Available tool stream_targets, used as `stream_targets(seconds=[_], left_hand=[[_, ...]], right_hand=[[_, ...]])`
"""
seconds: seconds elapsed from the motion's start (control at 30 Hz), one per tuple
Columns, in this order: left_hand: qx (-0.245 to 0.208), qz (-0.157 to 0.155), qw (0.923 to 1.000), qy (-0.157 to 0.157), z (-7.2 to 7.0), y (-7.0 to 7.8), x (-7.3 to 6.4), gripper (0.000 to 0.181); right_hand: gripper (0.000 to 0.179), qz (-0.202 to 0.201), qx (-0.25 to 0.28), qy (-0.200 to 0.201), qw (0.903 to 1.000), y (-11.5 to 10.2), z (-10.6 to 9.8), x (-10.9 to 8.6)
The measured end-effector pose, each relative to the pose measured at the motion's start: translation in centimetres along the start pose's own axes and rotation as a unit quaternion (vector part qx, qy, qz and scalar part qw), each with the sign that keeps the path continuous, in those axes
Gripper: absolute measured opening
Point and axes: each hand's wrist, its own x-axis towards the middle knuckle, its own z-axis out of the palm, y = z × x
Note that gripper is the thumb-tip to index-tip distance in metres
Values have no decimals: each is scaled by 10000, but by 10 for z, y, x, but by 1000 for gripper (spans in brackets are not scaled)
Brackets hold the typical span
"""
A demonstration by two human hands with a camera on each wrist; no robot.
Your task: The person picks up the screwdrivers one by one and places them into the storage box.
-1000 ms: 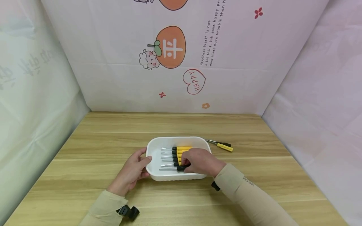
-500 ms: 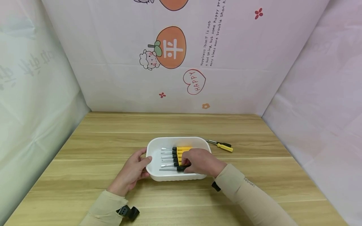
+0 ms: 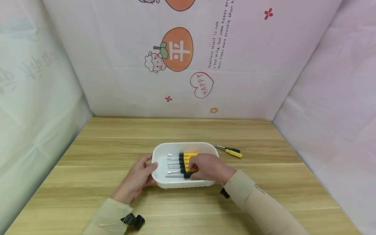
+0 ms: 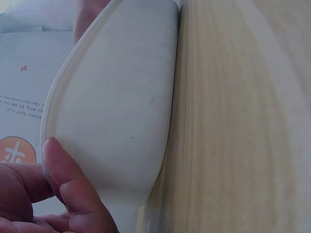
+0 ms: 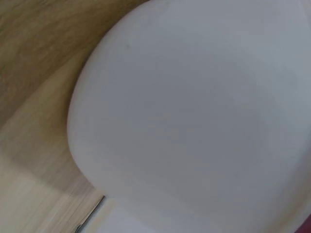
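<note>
A white plastic tray [image 3: 160, 166] stands on the table, holding several screwdrivers with yellow-and-black handles [image 3: 188, 162] in a row, shafts to the left. Nearest its front wall lies a black-handled screwdriver [image 3: 186, 175]. My left hand [image 3: 138, 176] grips the tray's left end, thumb on the rim and fingers outside; the left wrist view shows its thumb [image 4: 63, 170] against the outer wall. My right hand [image 3: 210, 168] reaches over the tray's right end, bent fingers and thumb parted around the black handle, whose end it hides. The right wrist view shows only the tray's outer wall [image 5: 184, 116].
Behind the tray's right end, a yellow-handled screwdriver [image 3: 233, 153] and a black-handled one [image 3: 234, 150] lie on the wooden table [image 3: 117, 137]. A printed cloth [image 3: 243, 81] rises at the back, with pale cloth at both sides.
My right fingers have lifted slightly from the black handle, and more of a yellow handle shows between fingers and thumb. My left hand and the tray have stayed in place.
</note>
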Motion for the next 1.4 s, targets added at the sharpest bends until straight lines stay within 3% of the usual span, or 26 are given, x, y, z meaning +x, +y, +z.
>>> stream_targets(seconds=[0.3,0.57,0.73,1.0,1.4], left_hand=[[11,7,10000,-30,0,0,0,54],[-11,-10,10000,-33,0,0,0,54],[-8,6,10000,-52,-1,0,0,55],[-30,-2,10000,-61,-1,0,-1,55],[-14,8,10000,-74,-1,0,-1,55]], right_hand=[[28,95,9,150,9998,3,-6,-2],[34,-118,152,828,9964,6,-11,-8],[38,-222,176,1335,9906,9,-15,-11],[41,-329,-308,2158,9754,15,-22,-14],[56,-167,-846,2682,9595,27,-26,-13]])
